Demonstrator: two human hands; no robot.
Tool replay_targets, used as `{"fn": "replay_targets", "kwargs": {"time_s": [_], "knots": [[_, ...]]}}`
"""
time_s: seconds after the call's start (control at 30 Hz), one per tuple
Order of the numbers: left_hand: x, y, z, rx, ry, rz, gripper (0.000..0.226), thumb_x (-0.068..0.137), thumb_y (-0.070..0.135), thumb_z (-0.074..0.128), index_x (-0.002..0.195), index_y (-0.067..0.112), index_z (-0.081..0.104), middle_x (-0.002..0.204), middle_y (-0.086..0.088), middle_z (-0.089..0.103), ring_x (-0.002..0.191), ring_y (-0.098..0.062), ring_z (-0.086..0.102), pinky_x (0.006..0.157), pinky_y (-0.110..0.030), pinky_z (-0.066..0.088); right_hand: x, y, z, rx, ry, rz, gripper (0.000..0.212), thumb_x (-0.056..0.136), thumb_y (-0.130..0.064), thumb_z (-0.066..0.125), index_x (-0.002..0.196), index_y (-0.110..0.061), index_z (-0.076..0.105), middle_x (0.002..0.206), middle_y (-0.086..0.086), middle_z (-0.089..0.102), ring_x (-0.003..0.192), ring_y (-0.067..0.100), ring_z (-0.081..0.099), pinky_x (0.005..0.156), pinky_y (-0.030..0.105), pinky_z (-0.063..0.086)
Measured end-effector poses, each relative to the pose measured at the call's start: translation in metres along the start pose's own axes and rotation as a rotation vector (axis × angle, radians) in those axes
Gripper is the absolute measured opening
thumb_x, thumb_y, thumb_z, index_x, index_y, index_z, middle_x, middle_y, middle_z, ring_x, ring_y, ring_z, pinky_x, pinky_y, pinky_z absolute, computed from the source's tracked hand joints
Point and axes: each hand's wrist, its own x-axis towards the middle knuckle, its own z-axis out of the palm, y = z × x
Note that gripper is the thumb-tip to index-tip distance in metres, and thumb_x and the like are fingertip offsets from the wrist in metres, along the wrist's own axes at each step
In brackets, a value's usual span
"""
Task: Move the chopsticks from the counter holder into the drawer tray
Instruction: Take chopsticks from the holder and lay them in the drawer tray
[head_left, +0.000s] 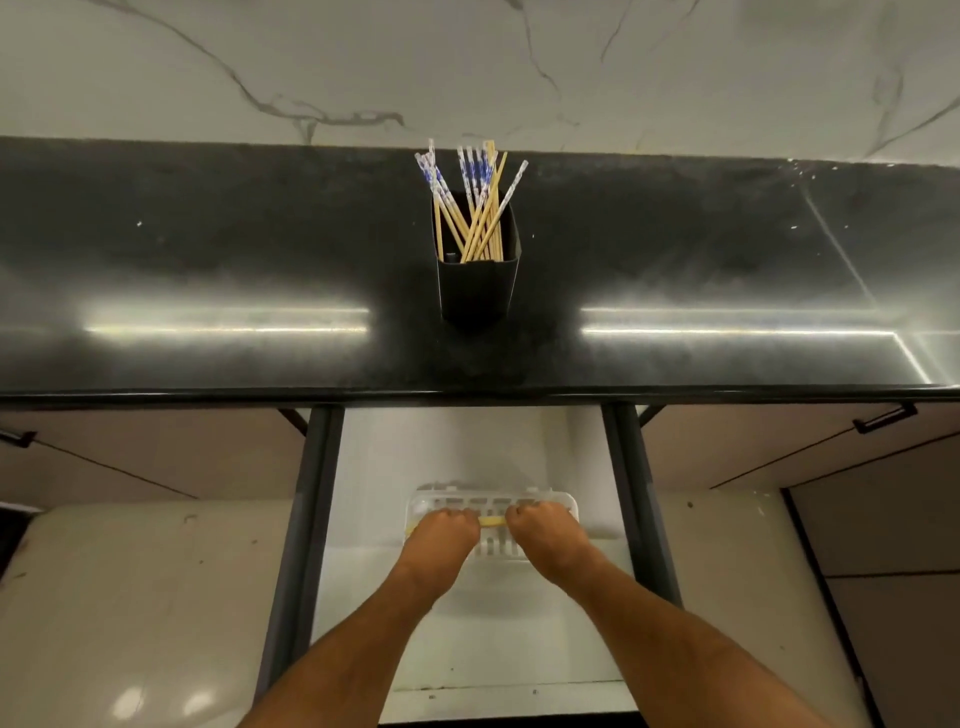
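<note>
Both bare forearms reach into the open white drawer (467, 649), where the left hand (444, 530) and right hand (540, 527), fingers curled down, clamp pale yellow bamboo chopsticks (492, 521) crosswise over the white slotted plastic tray (563, 506), while blue-patterned chopsticks stand upright in the black square holder (478, 288) on the glossy black worktop (208, 260) beyond the fingers.

1. Black polished countertop (208, 260), running the full width below a marbled white wall: carries one black square holder (478, 283), upright at centre.
2. Open drawer (467, 639) beneath the counter's front edge, pale floor: carries one white slotted plastic tray (498, 545), set crosswise mid-drawer.
</note>
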Motion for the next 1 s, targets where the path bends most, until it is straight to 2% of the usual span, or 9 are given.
{"fn": "replay_targets", "kwargs": {"time_s": [0.23, 0.4, 0.6, 0.87, 1.0], "knots": [[0.019, -0.002, 0.015, -0.058, -0.003, 0.010, 0.033, 0.093, 0.002, 0.058, 0.126, 0.008, 0.059, 0.120, -0.009, 0.071, 0.107, -0.027, 0.069, 0.091, -0.034, 0.051, 0.012, 0.007, 0.022, 0.017, -0.015, 0.003, 0.024, 0.101, -0.009, 0.051, 0.120, -0.003, 0.065, 0.116, 0.014, 0.072, 0.101, 0.031, 0.071, 0.088, 0.041, 0.058], [0.021, 0.001, 0.023, -0.078, 0.003, -0.031, 0.029, 0.094, 0.006, 0.060, 0.122, 0.012, 0.062, 0.121, -0.007, 0.070, 0.107, -0.025, 0.068, 0.093, -0.033, 0.051, 0.015, 0.012, 0.025, 0.008, -0.036, 0.006, 0.022, 0.095, -0.005, 0.058, 0.114, -0.005, 0.068, 0.113, 0.013, 0.073, 0.098, 0.031, 0.071, 0.086, 0.041, 0.058], [0.020, -0.008, 0.026, -0.155, 0.053, -0.106, 0.032, 0.093, 0.005, 0.058, 0.124, 0.013, 0.060, 0.126, -0.008, 0.067, 0.112, -0.025, 0.065, 0.097, -0.034, 0.051, 0.017, 0.016, 0.030, 0.014, -0.009, 0.055, 0.016, 0.091, -0.014, 0.065, 0.105, -0.014, 0.073, 0.102, 0.005, 0.076, 0.087, 0.024, 0.072, 0.081, 0.037, 0.060], [0.020, -0.013, 0.039, -0.242, 0.085, -0.155, 0.032, 0.094, 0.010, 0.060, 0.125, 0.016, 0.065, 0.131, -0.005, 0.064, 0.118, -0.021, 0.061, 0.100, -0.030, 0.049, 0.016, 0.019, 0.043, 0.031, 0.004, 0.055, 0.023, 0.094, -0.019, 0.069, 0.116, -0.012, 0.073, 0.110, 0.007, 0.074, 0.095, 0.022, 0.071, 0.091, 0.036, 0.058], [0.018, -0.014, 0.042, -0.305, 0.148, -0.167, 0.036, 0.094, 0.013, 0.062, 0.130, 0.016, 0.064, 0.134, -0.004, 0.063, 0.119, -0.020, 0.061, 0.101, -0.028, 0.049, 0.018, 0.019, 0.045, 0.003, 0.028, 0.055, 0.025, 0.092, -0.019, 0.071, 0.116, -0.014, 0.072, 0.109, 0.005, 0.074, 0.095, 0.022, 0.071, 0.090, 0.038, 0.059]]}}
